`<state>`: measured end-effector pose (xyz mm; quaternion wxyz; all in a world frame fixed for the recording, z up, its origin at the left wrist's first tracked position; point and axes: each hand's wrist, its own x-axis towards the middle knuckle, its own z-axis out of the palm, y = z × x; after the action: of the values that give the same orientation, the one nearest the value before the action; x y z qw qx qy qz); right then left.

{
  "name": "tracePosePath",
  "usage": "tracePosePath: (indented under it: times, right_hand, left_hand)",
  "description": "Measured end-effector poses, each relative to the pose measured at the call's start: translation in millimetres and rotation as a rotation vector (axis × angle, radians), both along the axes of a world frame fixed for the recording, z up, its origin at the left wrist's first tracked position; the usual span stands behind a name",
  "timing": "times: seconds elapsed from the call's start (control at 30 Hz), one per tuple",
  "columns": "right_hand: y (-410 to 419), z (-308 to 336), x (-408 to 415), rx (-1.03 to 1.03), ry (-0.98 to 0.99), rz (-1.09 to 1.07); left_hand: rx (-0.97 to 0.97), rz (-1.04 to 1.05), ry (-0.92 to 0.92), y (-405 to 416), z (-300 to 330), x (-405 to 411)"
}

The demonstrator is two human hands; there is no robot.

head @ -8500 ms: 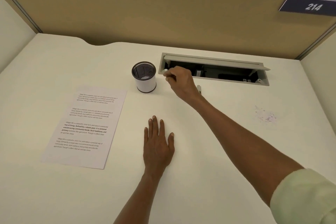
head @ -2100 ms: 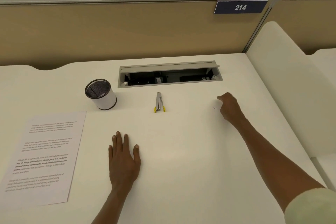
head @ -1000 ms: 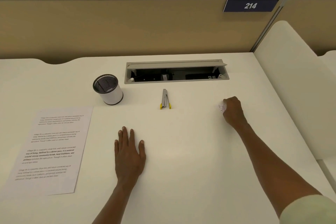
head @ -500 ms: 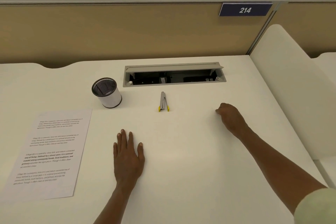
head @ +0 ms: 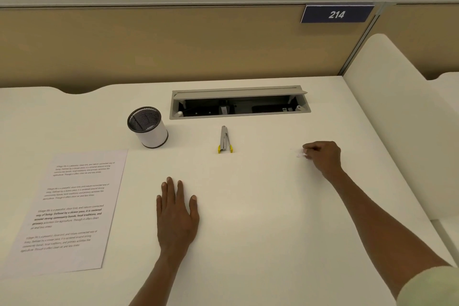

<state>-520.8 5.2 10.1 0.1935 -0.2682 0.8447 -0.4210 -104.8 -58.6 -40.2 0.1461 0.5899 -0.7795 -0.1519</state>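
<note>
One white surface (head: 248, 243) carries a printed sheet (head: 74, 206) at left. Left hand (head: 177, 216) lies flat beside it, fingers straight and slightly spread. Right hand (head: 323, 158), at far right, has fingers curled, pinching a small white piece (head: 301, 154) close to the surface.
</note>
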Motion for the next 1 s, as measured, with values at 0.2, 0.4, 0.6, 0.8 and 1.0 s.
tracePosePath:
  times: [0.2, 0.4, 0.6, 0.8, 1.0]
  right_hand:
    - [1.2, 11.3, 22.1, -0.363, -0.592, -0.232]
    - [-9.9, 18.8, 55.7, -0.632, -0.978, -0.289]
    - [-44.4, 40.7, 108.7, -0.698, -1.217, -0.193]
    - [-104.4, 76.5, 172.5, -0.635, -1.31, -0.03]
    - [-179.9, 101.8, 235.5, -0.507, -1.301, 0.243]
  left_hand:
    - [-0.002, 0.001, -0.001, 0.0, -0.9, 0.2]
    - [-0.01, 0.001, 0.002, 0.4, -1.8, -0.1]
    - [-0.01, 0.002, 0.011, 0.4, -2.5, -1.1]
    - [-0.019, 0.006, 0.011, 0.1, -5.0, -1.0]
    - [-0.037, -0.003, 0.004, 0.0, -6.1, -1.7]
